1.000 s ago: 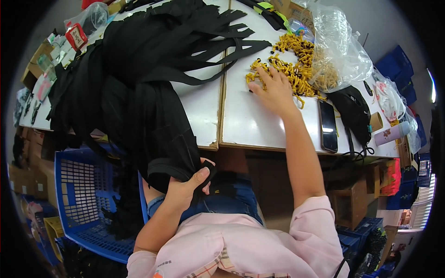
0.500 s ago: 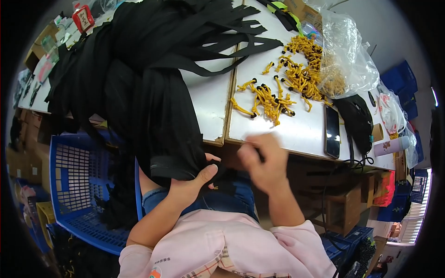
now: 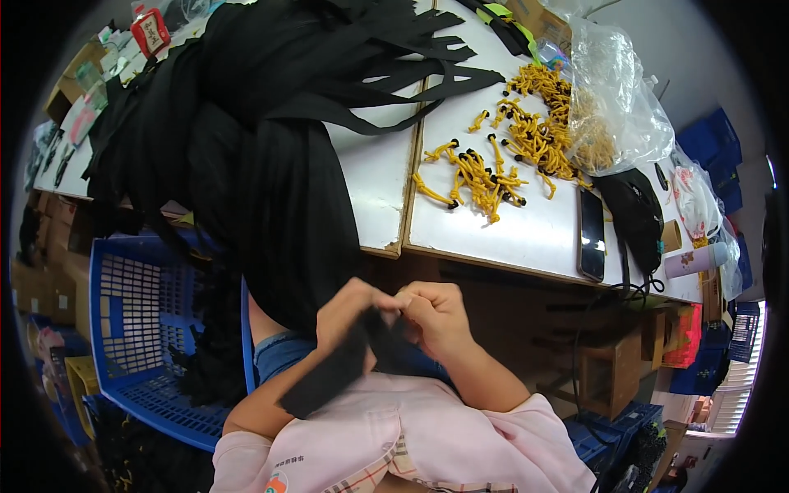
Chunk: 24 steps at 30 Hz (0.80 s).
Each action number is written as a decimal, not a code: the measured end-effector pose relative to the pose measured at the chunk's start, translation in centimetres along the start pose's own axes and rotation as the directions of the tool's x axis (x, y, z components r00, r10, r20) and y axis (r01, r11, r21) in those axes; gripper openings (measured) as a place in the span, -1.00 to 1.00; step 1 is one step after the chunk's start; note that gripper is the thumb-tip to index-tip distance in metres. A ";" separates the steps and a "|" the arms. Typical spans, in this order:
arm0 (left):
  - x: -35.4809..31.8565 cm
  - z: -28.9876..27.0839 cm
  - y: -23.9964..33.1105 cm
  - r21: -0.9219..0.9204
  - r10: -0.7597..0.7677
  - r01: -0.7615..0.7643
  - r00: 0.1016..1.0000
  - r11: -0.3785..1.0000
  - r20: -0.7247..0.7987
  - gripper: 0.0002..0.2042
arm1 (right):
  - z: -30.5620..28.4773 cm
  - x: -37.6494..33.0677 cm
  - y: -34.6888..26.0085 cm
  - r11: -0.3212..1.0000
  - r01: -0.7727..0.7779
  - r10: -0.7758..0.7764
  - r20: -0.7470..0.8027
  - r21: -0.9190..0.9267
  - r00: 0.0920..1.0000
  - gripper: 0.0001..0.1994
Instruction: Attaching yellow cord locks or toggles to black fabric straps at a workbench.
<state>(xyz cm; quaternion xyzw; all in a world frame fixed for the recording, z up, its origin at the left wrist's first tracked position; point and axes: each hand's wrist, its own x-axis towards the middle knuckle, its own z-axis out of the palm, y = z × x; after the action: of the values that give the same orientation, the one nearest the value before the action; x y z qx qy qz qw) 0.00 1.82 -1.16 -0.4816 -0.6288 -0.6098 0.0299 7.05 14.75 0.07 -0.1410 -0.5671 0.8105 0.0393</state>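
Both hands meet below the table edge, close to the lap, where one black strap (image 3: 341, 370) can be worked clear of the heap. Left hand (image 3: 349, 312) pinches the strap's upper end; right hand (image 3: 436, 316) closes its fingertips on the same end. From the pinch the strap hangs down-left. Black strap pile (image 3: 246, 140) drapes off the white table (image 3: 526, 234); yellow cords (image 3: 485, 172) lie within reach.

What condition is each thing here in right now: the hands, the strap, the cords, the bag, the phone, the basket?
Left hand: closed on the black strap.
Right hand: pinching the same strap's upper end.
Black strap: held above the lap, hanging slack.
Pile of black straps: heaped, spilling over the table edge.
Yellow cords: loose, scattered on the table.
Clear plastic bag: crumpled, partly filled.
Phone: lying flat.
Blue basket: standing open.
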 end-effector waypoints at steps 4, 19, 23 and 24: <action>0.1 0.0 0.2 -0.649 -0.803 0.684 0.567 0.334 0.185 -0.81 | -2.0 3.7 -2.0 -0.057 0.243 -0.699 0.212 -0.968 0.683 -0.75; 0.2 0.4 -0.4 -0.496 -0.750 0.665 0.660 0.558 0.041 -0.80 | -0.6 1.6 -0.6 0.884 0.430 -0.451 -0.098 -0.182 0.887 -0.87; 0.1 0.4 -0.3 -0.510 -0.699 0.607 0.715 0.610 0.017 -0.81 | -0.3 1.5 0.3 0.802 0.525 -0.550 -0.009 -0.285 0.835 -0.83; 0.0 0.4 -0.5 -0.509 -0.698 0.606 0.716 0.611 0.014 -0.81 | -0.5 1.5 0.4 0.724 0.575 -0.603 0.058 -0.381 0.796 -0.83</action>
<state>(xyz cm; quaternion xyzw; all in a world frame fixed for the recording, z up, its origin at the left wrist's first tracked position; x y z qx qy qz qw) -0.05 2.23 -1.64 -0.1509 -0.5836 -0.7556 -0.2564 5.80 15.42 -0.74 0.0132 -0.7262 0.6249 0.2864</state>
